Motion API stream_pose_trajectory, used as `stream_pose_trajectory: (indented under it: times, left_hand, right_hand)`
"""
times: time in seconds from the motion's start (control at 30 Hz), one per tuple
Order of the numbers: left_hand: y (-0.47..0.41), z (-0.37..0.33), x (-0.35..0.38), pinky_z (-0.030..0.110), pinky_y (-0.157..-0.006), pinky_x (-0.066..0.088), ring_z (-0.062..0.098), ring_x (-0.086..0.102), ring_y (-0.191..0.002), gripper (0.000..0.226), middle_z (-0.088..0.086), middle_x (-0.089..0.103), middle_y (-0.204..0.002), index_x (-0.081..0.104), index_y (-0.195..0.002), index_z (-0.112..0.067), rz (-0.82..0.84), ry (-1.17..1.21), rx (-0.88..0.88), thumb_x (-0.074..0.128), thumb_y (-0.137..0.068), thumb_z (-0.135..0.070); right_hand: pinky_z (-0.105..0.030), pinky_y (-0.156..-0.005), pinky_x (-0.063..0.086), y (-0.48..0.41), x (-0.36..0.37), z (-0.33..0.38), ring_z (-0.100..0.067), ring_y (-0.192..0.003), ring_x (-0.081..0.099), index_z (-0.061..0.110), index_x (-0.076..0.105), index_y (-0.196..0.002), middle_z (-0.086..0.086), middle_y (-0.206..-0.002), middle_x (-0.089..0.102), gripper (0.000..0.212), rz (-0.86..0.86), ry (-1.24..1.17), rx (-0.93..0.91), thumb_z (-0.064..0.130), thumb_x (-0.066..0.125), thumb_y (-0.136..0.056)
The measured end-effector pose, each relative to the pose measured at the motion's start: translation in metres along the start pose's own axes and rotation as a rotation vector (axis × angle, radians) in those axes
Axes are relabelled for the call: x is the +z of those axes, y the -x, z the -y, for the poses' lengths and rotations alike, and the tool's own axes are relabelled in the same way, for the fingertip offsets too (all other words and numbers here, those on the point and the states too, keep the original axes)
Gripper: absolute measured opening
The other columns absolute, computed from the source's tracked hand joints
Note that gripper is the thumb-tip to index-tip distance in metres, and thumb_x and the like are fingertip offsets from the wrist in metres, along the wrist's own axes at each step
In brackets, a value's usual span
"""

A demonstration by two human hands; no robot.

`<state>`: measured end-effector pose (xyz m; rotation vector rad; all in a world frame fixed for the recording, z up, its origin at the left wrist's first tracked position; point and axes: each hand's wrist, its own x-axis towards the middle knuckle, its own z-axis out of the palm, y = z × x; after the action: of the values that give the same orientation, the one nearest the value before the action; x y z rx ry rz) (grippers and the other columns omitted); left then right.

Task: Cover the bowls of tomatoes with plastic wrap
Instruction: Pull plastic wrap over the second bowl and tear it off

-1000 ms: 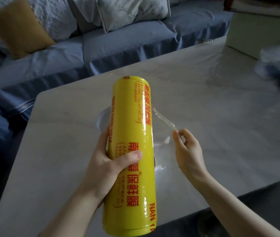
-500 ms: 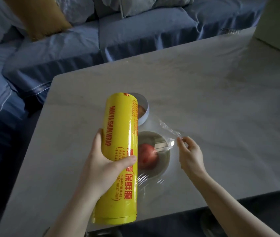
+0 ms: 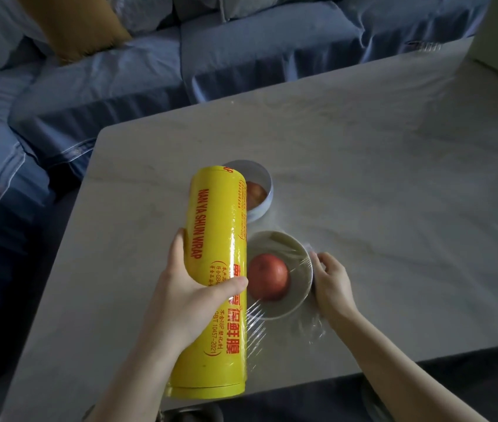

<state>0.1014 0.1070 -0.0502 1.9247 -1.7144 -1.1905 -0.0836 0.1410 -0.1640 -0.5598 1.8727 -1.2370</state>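
Two bowls (image 3: 298,303) (image 3: 264,190), one tomato each; left hand (image 3: 186,296) grips one wrap roll (image 3: 215,239), right hand (image 3: 331,283) presses film (image 3: 308,260) on the near bowl's rim.

Glossy yellow plastic on the roll (image 3: 217,269), thin clear film (image 3: 298,263) crinkling shiny over the smooth bowl (image 3: 302,287); pale matt stone-look table (image 3: 393,178), soft blue cloth sofa (image 3: 241,56).

Yellow wrap roll (image 3: 217,269) tilted, film (image 3: 299,260) over tomato bowl (image 3: 298,303)
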Motion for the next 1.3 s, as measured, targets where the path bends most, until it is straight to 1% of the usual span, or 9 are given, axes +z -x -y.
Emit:
stream_pose_trajectory:
  times: [0.2, 0.3, 0.4, 0.53, 0.63, 0.73, 0.8, 1.07, 1.3]
  left_hand:
    - [-0.001, -0.002, 0.001, 0.047, -0.081, 0.054, 0.02, 0.062, -0.094, 0.11, -0.008, 0.052, -0.121, 0.006, -0.143, -0.045, 0.025, 0.009, -0.015, 0.082, -0.063, -0.044]
    - [-0.002, -0.001, -0.001, 0.048, -0.08, 0.055, 0.02, 0.062, -0.094, 0.11, -0.008, 0.052, -0.122, 0.006, -0.142, -0.048, 0.039, 0.005, -0.031, 0.08, -0.06, -0.052]
    - [0.0, -0.002, -0.003, 0.048, -0.081, 0.055, 0.021, 0.062, -0.097, 0.106, -0.007, 0.051, -0.125, 0.005, -0.142, -0.047, 0.048, 0.027, -0.039, 0.064, -0.058, -0.071]
    - [-0.001, -0.001, -0.004, 0.05, -0.086, 0.053, 0.023, 0.061, -0.102, 0.082, -0.003, 0.05, -0.129, 0.005, -0.144, -0.045, 0.069, 0.099, -0.035, 0.049, -0.078, -0.063]
    - [-0.007, 0.002, -0.007, 0.044, -0.078, 0.056, 0.022, 0.066, -0.092, 0.066, 0.0, 0.06, -0.116, 0.024, -0.14, -0.035, 0.115, 0.229, -0.048, 0.058, -0.084, -0.045]
    - [-0.014, 0.004, -0.013, 0.033, -0.062, 0.056, 0.024, 0.071, -0.081, 0.066, 0.007, 0.072, -0.097, 0.053, -0.119, -0.024, 0.286, 0.375, -0.134, 0.077, -0.06, -0.042]
    - [-0.017, 0.006, -0.014, 0.037, -0.066, 0.057, 0.027, 0.072, -0.083, 0.071, 0.009, 0.073, -0.096, 0.06, -0.113, -0.02, 0.353, 0.391, -0.15, 0.073, -0.05, -0.051]
    - [-0.01, 0.024, -0.014, 0.031, -0.057, 0.055, 0.021, 0.072, -0.067, 0.065, 0.006, 0.073, -0.086, 0.059, -0.103, -0.015, 0.078, 0.321, -0.123, 0.073, -0.048, -0.046]
    - [-0.003, 0.05, -0.007, 0.043, -0.079, 0.053, 0.02, 0.063, -0.084, 0.079, -0.001, 0.06, -0.103, 0.041, -0.117, -0.026, -0.067, 0.104, -0.2, 0.083, -0.056, -0.05]
  right_hand:
    - [-0.025, -0.051, 0.038, 0.004, -0.01, -0.004, -0.018, -0.063, 0.051, 0.013, 0.058, -0.078, 0.001, -0.067, 0.058, 0.01, -0.005, 0.255, -0.014, 0.012, 0.05, -0.085]
    - [-0.022, -0.057, 0.043, 0.008, -0.017, 0.0, -0.017, -0.067, 0.056, 0.015, 0.058, -0.078, -0.001, -0.073, 0.063, 0.017, -0.062, 0.179, -0.077, 0.024, 0.05, -0.09]
    - [-0.038, -0.077, 0.054, 0.006, -0.015, 0.005, -0.021, -0.082, 0.065, 0.02, 0.066, -0.09, -0.001, -0.081, 0.069, 0.037, 0.144, 0.12, -0.084, 0.049, 0.044, -0.088]
    - [-0.041, -0.083, 0.054, 0.007, -0.007, 0.011, -0.019, -0.083, 0.065, 0.034, 0.065, -0.106, 0.011, -0.074, 0.066, 0.027, 0.221, 0.218, -0.16, 0.041, 0.043, -0.092]
    - [-0.041, -0.078, 0.055, 0.008, -0.008, 0.016, -0.026, -0.076, 0.064, 0.032, 0.066, -0.102, 0.005, -0.071, 0.065, 0.025, 0.217, 0.259, -0.202, 0.034, 0.042, -0.094]
    - [-0.046, -0.076, 0.056, 0.01, -0.011, 0.015, -0.029, -0.077, 0.065, 0.03, 0.066, -0.102, -0.003, -0.076, 0.068, 0.025, 0.212, 0.272, -0.21, 0.031, 0.042, -0.095]
    - [-0.048, -0.074, 0.056, 0.01, -0.011, 0.014, -0.032, -0.076, 0.066, 0.027, 0.066, -0.098, -0.009, -0.078, 0.069, 0.024, 0.214, 0.269, -0.21, 0.031, 0.042, -0.095]
    - [-0.047, -0.073, 0.056, 0.007, -0.017, 0.012, -0.034, -0.078, 0.066, 0.027, 0.065, -0.095, -0.011, -0.08, 0.069, 0.024, 0.212, 0.294, -0.189, 0.031, 0.041, -0.096]
    - [-0.055, -0.071, 0.055, 0.009, -0.034, 0.004, -0.041, -0.073, 0.065, 0.028, 0.065, -0.08, -0.018, -0.079, 0.068, 0.027, 0.223, 0.279, -0.167, 0.029, 0.043, -0.095]
